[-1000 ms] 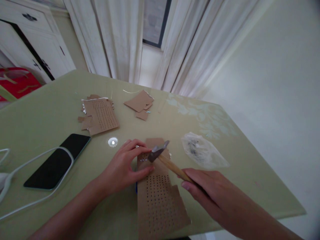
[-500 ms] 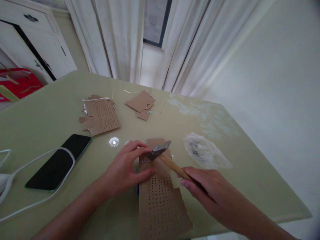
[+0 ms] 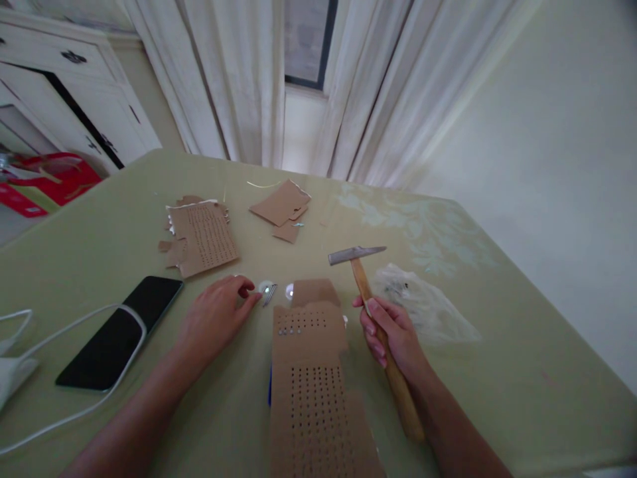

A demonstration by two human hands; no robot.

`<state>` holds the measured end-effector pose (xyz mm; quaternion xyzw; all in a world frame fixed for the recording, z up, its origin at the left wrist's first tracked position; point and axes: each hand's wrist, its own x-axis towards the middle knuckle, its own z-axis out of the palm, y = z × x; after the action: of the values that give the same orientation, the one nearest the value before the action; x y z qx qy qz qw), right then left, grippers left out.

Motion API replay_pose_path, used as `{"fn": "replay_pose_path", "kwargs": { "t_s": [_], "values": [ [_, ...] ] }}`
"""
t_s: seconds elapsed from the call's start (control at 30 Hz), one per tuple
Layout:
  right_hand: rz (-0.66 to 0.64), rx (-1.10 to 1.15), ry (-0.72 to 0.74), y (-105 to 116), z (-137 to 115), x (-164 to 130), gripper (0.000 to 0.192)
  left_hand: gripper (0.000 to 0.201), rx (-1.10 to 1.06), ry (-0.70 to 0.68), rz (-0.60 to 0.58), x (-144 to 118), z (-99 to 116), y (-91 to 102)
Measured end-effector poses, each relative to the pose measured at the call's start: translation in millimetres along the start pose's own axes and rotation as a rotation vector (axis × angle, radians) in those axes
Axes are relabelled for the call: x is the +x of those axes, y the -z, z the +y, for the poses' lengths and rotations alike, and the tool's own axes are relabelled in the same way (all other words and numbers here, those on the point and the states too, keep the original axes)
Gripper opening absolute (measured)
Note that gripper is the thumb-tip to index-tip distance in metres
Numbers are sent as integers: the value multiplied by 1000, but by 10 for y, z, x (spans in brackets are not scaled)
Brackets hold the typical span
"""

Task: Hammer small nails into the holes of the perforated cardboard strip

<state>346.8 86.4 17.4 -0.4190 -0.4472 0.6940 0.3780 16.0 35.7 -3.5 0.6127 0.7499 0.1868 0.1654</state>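
Note:
My right hand (image 3: 393, 332) is wrapped round the wooden handle of a hammer (image 3: 361, 275), its metal head raised to the right of the cardboard. My left hand (image 3: 216, 312) rests low over the table, thumb and index finger apart with nothing between them. Just past its thumb tip lie a few thin nails (image 3: 270, 295). Between my hands a long piece of cardboard (image 3: 308, 345) runs toward me, pierced with rows of small holes. Several shiny nail heads show in one row near its far end. Something blue peeks out under its left edge.
Another punched cardboard piece (image 3: 209, 239) and some scraps (image 3: 281, 209) lie farther back. A black phone (image 3: 119, 335) with a white cable (image 3: 74, 415) across it sits at left. A crumpled clear plastic bag (image 3: 428, 305) lies right of the hammer on the green table (image 3: 497, 372).
My left hand has left the cardboard and moved left to beside the loose nails. My right hand has drawn the hammer away from the cardboard, to the right, turning its head upward.

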Motion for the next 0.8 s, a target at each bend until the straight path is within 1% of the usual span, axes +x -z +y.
{"fn": "replay_pose_path", "kwargs": {
  "t_s": [0.17, 0.3, 0.37, 0.4, 0.47, 0.53, 0.57, 0.67, 0.73, 0.8],
  "values": [
    [-10, 51, -40, 17, 50, -4, 49, 29, 128, -49, 7, -33, 0, -37],
    [-33, 63, -80, -38, 71, -38, 47, 29, 318, -121, 63, -88, -81, -34],
    [-39, 59, -88, -72, 82, -61, 46, 31, 350, -122, 95, -98, -110, -20],
    [-44, 56, -91, -89, 87, -72, 46, 31, 327, -114, 125, -97, -109, -7],
    [-51, 52, -99, -121, 98, -86, 46, 31, 186, -113, 212, -94, -69, 28],
    [-53, 49, -107, -148, 111, -93, 47, 29, -48, -152, 277, -113, 27, 65],
    [-53, 48, -109, -158, 119, -95, 48, 26, -178, -184, 284, -139, 92, 79],
    [-60, 38, -108, -177, 149, -96, 49, 11, -503, -272, 228, -271, 313, 89],
    [-84, 16, -106, -183, 170, -98, 51, 6, -605, -328, 191, -368, 440, 78],
    [-118, -15, -113, -189, 188, -103, 54, 8, -628, -394, 181, -434, 523, 68]
  ]
}}
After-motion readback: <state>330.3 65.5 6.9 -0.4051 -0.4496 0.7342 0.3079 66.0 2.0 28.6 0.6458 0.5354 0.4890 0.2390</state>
